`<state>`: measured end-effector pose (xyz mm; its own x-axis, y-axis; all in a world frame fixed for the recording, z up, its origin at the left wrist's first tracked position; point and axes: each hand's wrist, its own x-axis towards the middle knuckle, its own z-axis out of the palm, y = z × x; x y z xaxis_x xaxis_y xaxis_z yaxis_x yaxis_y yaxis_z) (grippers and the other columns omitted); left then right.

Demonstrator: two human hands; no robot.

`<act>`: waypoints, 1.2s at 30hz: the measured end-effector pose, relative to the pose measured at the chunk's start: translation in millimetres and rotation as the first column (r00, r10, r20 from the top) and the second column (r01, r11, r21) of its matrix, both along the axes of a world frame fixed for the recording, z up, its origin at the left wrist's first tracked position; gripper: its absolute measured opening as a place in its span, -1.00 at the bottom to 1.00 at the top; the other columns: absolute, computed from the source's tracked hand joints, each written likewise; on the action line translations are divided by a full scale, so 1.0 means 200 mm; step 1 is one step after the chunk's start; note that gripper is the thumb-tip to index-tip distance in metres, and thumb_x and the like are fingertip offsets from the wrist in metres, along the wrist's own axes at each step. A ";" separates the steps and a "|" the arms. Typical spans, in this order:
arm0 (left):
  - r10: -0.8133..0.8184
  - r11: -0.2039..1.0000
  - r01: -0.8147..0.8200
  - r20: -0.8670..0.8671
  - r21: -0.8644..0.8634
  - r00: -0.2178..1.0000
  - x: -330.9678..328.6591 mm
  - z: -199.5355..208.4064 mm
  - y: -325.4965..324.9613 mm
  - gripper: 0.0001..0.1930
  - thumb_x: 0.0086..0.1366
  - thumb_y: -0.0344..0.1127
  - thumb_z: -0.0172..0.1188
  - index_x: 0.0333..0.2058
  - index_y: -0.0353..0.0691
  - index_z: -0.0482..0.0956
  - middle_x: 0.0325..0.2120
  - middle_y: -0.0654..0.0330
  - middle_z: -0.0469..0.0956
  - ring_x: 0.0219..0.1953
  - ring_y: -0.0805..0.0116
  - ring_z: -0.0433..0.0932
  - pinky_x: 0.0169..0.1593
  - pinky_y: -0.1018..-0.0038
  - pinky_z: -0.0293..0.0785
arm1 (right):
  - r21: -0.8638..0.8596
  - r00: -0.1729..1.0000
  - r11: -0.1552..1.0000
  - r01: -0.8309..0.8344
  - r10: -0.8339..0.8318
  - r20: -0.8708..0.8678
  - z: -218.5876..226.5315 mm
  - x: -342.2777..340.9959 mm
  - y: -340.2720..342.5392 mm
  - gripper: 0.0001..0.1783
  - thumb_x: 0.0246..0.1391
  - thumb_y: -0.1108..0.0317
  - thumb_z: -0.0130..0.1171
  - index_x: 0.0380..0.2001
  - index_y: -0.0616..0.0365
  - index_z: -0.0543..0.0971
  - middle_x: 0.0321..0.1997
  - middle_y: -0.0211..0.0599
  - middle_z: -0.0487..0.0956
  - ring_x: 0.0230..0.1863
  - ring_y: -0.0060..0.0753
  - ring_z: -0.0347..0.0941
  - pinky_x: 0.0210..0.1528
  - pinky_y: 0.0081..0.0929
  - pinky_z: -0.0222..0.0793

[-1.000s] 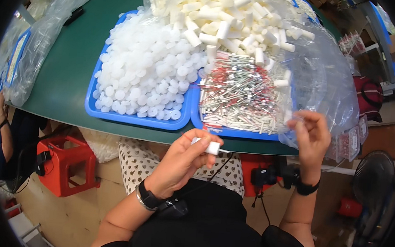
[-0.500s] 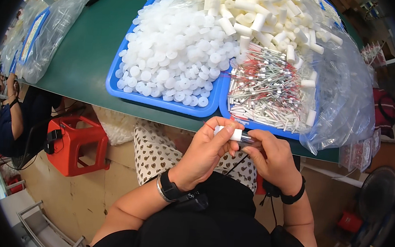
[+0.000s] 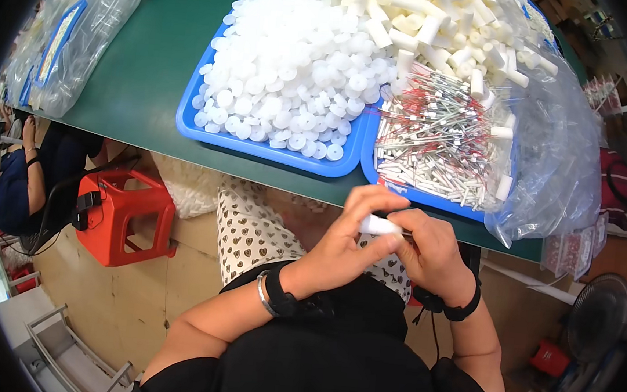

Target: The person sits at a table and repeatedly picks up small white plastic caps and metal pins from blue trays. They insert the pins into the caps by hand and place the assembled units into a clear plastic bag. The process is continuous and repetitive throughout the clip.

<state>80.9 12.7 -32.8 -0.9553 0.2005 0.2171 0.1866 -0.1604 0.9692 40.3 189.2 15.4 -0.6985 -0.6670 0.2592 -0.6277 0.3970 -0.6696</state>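
Observation:
My left hand (image 3: pixel 347 239) and my right hand (image 3: pixel 431 251) meet just below the table's front edge, both gripping one small white tube (image 3: pixel 379 225) between their fingertips. Straight ahead on the green table (image 3: pixel 143 72) stand two blue trays. The left tray (image 3: pixel 258 147) is heaped with white round caps (image 3: pixel 294 69). The right tray (image 3: pixel 416 195) holds thin white rods with red wire ends (image 3: pixel 435 143) and, behind them, a pile of white tubes (image 3: pixel 430 21).
A clear plastic bag (image 3: pixel 559 156) drapes over the right tray's side. More clear bags (image 3: pixel 83 30) lie at the table's left end. A red stool (image 3: pixel 124 214) stands on the floor left of my lap. Another person (image 3: pixel 32 174) sits at far left; a fan (image 3: pixel 594 321) stands lower right.
My right hand came down from the rod tray to join the left hand. Both hands now grip the white tube together, closer to my body.

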 end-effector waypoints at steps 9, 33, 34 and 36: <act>-0.287 0.885 0.120 0.325 0.451 0.901 -0.01 0.06 0.01 -0.53 0.40 -0.37 0.05 0.25 -0.32 0.25 0.33 0.04 0.18 0.29 0.21 0.31 0.32 0.29 0.20 | -0.071 0.994 0.992 0.106 -0.108 -0.024 -0.12 0.07 -0.07 -0.72 0.06 0.46 0.24 -0.16 0.26 0.45 -0.39 -0.12 0.58 -0.43 -0.07 0.56 -0.42 -0.27 0.44; -0.367 0.619 -0.221 0.526 0.754 0.767 0.03 0.04 -0.05 -0.50 0.51 -0.12 -0.25 0.32 -0.23 0.18 0.32 0.12 0.21 0.33 0.23 0.22 0.36 0.23 0.14 | -0.042 0.984 0.984 0.174 -0.175 -0.018 -0.13 0.09 -0.23 -0.71 0.07 0.44 0.24 -0.13 0.26 0.49 -0.33 -0.10 0.57 -0.39 -0.01 0.54 -0.37 -0.26 0.46; -0.364 0.626 -0.203 0.513 0.753 0.778 0.03 0.05 -0.07 -0.48 0.51 -0.10 -0.27 0.32 -0.24 0.18 0.32 0.13 0.23 0.32 0.27 0.23 0.36 0.26 0.14 | -0.050 0.985 0.984 0.172 -0.172 0.016 -0.10 0.09 -0.23 -0.70 0.07 0.44 0.24 -0.12 0.26 0.49 -0.32 -0.10 0.57 -0.37 -0.01 0.54 -0.36 -0.25 0.46; -0.388 0.644 -0.165 0.505 0.747 0.771 0.04 0.03 -0.07 -0.49 0.52 -0.06 -0.26 0.31 -0.20 0.19 0.32 0.12 0.21 0.32 0.25 0.23 0.36 0.24 0.15 | -0.046 0.988 0.987 0.152 -0.152 -0.006 -0.10 0.09 -0.23 -0.70 0.07 0.44 0.24 -0.12 0.27 0.49 -0.32 -0.10 0.58 -0.38 -0.01 0.55 -0.36 -0.25 0.46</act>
